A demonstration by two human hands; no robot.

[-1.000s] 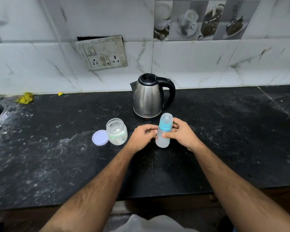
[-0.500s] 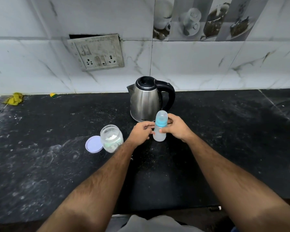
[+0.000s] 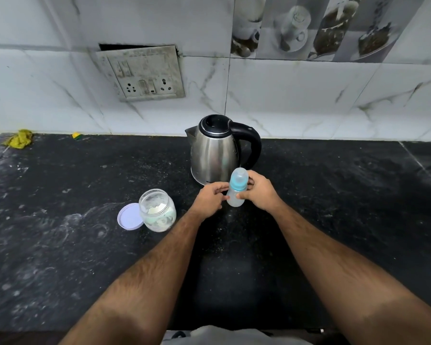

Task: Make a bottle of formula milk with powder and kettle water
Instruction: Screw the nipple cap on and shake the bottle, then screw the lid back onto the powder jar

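Note:
A small clear baby bottle (image 3: 236,189) with a blue collar and a clear cap stands upright on the black counter (image 3: 334,207), just in front of a steel kettle (image 3: 214,150) with a black lid and handle. My right hand (image 3: 259,192) grips the bottle's body from the right. My left hand (image 3: 210,199) touches its left side with the fingertips. To the left stands an open clear jar (image 3: 157,210) holding white powder, and its white lid (image 3: 130,216) lies flat beside it.
A tiled wall with a socket panel (image 3: 142,75) rises behind the counter. A yellow cloth (image 3: 19,139) and a small yellow-green scrap (image 3: 76,135) lie at the back left. The counter's front edge runs just below my forearms.
The view has tilted and shifted, so the objects sit higher and further right in frame. Both hands stay on the bottle in the same spot before the kettle.

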